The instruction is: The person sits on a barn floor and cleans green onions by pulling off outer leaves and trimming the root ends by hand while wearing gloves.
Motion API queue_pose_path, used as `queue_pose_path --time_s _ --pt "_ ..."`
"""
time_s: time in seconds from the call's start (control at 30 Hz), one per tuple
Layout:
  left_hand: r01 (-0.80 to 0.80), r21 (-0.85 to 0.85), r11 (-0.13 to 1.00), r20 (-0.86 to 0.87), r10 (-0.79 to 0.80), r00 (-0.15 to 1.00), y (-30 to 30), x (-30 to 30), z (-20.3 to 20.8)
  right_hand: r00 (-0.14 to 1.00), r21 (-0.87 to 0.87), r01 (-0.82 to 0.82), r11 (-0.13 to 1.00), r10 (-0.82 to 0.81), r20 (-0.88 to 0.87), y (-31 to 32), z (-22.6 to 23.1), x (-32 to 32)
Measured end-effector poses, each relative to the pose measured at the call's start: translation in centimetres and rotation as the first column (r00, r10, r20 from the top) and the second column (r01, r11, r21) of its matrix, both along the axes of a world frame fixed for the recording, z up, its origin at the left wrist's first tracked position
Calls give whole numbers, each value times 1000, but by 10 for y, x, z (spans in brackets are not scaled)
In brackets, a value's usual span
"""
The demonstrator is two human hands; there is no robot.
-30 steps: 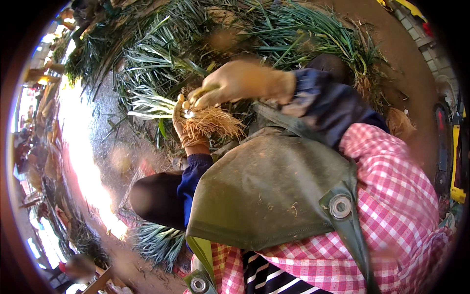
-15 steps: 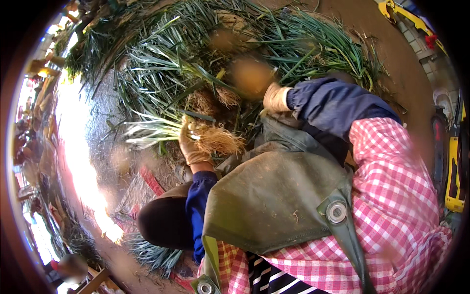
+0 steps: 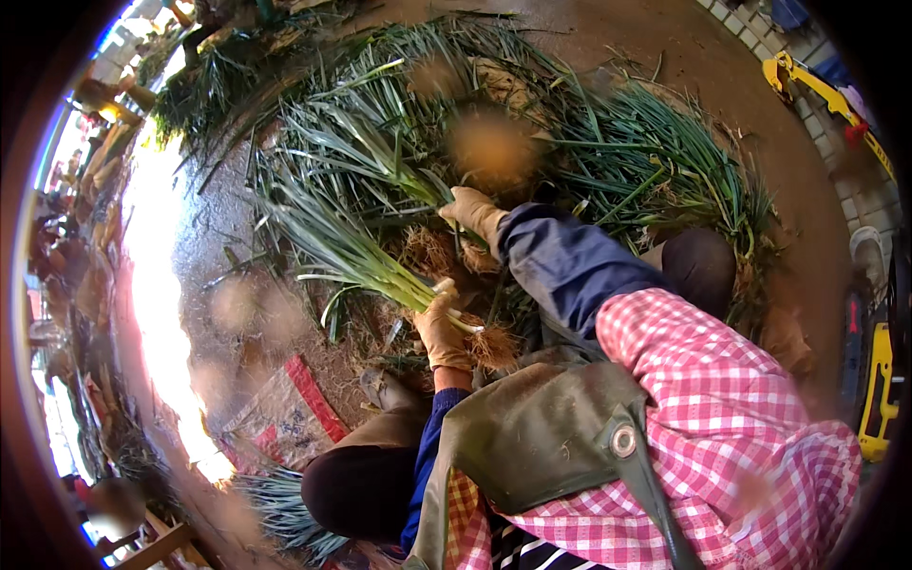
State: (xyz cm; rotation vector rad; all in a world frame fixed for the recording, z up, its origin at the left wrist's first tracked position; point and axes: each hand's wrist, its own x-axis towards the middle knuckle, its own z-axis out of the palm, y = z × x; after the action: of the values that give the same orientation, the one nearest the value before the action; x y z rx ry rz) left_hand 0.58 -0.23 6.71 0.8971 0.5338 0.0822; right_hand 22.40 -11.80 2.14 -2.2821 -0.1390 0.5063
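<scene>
A bunch of green onions is slanting in front of the person, the left hand closing around it near the roots. The right hand, at that bunch a second ago, is now reaching to the leafy pile, leaving the left holding alone. Its fingers are curling against stalks; whether they are gripping, I cannot tell. The right forearm is stretching forward beyond the apron.
</scene>
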Motion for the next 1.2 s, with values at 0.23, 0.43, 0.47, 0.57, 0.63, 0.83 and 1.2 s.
queue_pose_path --time_s 0.23,0.43,0.47,0.57,0.63,0.83,1.2 --pt "-140 -194 971 -33 136 990 16 -8 -43 855 777 203 596 278 -437 22 -3 -67" --pt "-91 -279 956 -50 80 996 -3 -2 -32 957 741 116 661 126 -262 29 25 -93" --pt "-97 -285 954 -57 84 995 -1 0 -34 958 690 56 722 156 -241 32 39 -96" --pt "-16 -299 954 32 27 999 7 -3 -49 806 761 -93 642 497 -321 27 68 -116" --pt "-64 -140 988 48 71 996 7 -10 -63 720 831 -136 539 630 -291 30 114 -146" --pt "-96 -51 994 -98 91 991 33 -22 -83 789 494 -316 810 514 -337 -28 201 -115" --pt "-17 -250 968 -89 -6 996 28 -20 -47 916 -354 -400 846 386 -111 -46 103 -65"
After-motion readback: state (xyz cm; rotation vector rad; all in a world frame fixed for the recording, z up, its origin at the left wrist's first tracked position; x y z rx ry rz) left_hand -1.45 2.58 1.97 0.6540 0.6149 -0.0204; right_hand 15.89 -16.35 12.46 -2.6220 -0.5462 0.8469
